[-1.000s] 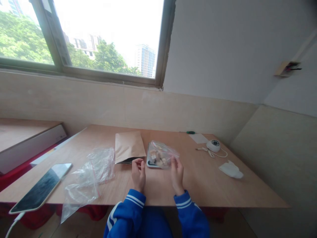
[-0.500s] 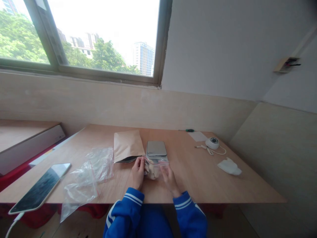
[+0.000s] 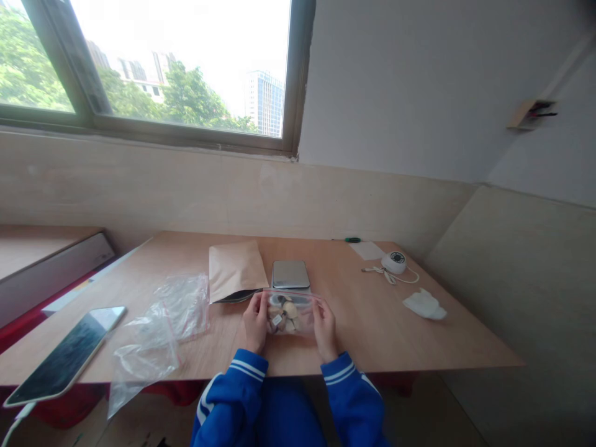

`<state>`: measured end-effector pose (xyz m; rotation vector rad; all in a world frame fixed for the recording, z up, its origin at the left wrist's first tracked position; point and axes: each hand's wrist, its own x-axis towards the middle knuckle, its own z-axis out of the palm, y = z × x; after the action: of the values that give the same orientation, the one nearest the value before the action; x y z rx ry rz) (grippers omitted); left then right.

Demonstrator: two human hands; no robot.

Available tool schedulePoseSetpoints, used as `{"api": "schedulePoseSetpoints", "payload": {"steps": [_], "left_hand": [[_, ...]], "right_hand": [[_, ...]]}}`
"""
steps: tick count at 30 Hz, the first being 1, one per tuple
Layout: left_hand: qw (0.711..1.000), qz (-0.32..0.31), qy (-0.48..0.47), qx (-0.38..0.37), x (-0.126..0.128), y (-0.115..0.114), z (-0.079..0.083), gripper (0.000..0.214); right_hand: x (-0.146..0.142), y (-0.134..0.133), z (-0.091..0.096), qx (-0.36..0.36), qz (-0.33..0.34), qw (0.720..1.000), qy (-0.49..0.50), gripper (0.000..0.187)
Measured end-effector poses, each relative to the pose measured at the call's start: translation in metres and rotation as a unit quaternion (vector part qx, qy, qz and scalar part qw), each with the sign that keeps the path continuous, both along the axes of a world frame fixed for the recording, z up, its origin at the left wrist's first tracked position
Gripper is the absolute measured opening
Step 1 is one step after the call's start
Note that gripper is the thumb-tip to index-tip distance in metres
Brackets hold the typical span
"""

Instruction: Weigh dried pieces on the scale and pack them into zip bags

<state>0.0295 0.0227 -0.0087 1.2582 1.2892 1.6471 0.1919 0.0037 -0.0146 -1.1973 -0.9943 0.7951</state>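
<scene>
A clear zip-lock bag [image 3: 302,318] with a pinkish-red seal strip stretches between my two hands, low over the table. Inside it lie several pale, dried-looking slices and a small white packet. My left hand [image 3: 256,321] pinches the bag's upper left corner; my right hand [image 3: 325,324] pinches the upper right one. Just beyond the bag sits a small scale [image 3: 290,274] with a silver plate, its front edge partly hidden by the bag. To the left lies a brown kraft paper pouch [image 3: 237,267], its dark mouth gaping towards me.
Clear plastic bags [image 3: 181,304] spread over the table's left side, one hanging past the front edge. Further left is a phone [image 3: 69,354] on a cable. At right are a white dome camera [image 3: 393,262], crumpled white tissue [image 3: 424,304], white paper [image 3: 367,250] and a green-handled screwdriver [image 3: 352,239].
My right hand has shifted right to the bag's corner, so the bag is now pulled wide and its top edge is straight. The view has turned slightly to the right.
</scene>
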Motion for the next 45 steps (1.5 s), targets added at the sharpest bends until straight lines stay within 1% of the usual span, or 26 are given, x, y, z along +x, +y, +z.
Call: {"api": "schedulePoseSetpoints", "payload": {"steps": [6,9,13,17,22,25,32,36,38,41,43,45], "left_hand": [[0.998,-0.039,-0.05,-0.02,-0.001,0.002,-0.001,0.036],[0.996,-0.066,-0.05,-0.03,-0.002,0.003,-0.001,0.034],[0.996,-0.079,-0.028,-0.019,-0.001,0.003,0.004,0.033],[0.996,-0.077,-0.033,-0.025,-0.001,0.002,0.008,0.034],[0.996,-0.068,-0.042,-0.027,-0.003,0.005,0.001,0.034],[0.997,-0.062,-0.046,-0.029,-0.004,0.006,-0.002,0.034],[0.997,-0.05,-0.046,-0.026,-0.003,0.004,0.002,0.037],[0.998,-0.043,-0.047,-0.02,-0.003,0.004,0.004,0.036],[0.997,-0.055,-0.048,-0.017,-0.003,0.004,0.005,0.036],[0.994,-0.094,-0.056,-0.027,-0.003,0.004,0.007,0.038],[0.99,-0.119,-0.067,-0.04,-0.003,0.003,0.009,0.039],[0.988,-0.131,-0.069,-0.048,-0.002,0.002,0.011,0.038]], "right_hand": [[0.005,0.002,-0.003,-0.009,-0.065,0.997,0.032,0.046],[0.007,0.003,-0.005,-0.013,-0.075,0.997,0.029,0.046],[0.008,0.003,-0.005,-0.012,-0.085,0.996,0.012,0.046],[0.009,0.003,-0.006,-0.001,-0.089,0.996,-0.002,0.046],[0.011,0.004,-0.01,-0.002,-0.113,0.994,0.001,0.046],[0.012,0.004,-0.012,-0.001,-0.116,0.993,0.004,0.046],[0.011,0.002,-0.007,0.016,-0.136,0.99,-0.026,0.047],[0.011,0.002,-0.006,0.017,-0.136,0.99,-0.024,0.048],[0.012,0.002,-0.008,0.016,-0.133,0.991,-0.016,0.047],[0.012,0.004,-0.011,0.013,-0.124,0.992,0.0,0.045],[0.012,0.004,-0.01,0.01,-0.116,0.993,0.012,0.044],[0.011,0.004,-0.008,0.007,-0.107,0.994,0.022,0.044]]}}
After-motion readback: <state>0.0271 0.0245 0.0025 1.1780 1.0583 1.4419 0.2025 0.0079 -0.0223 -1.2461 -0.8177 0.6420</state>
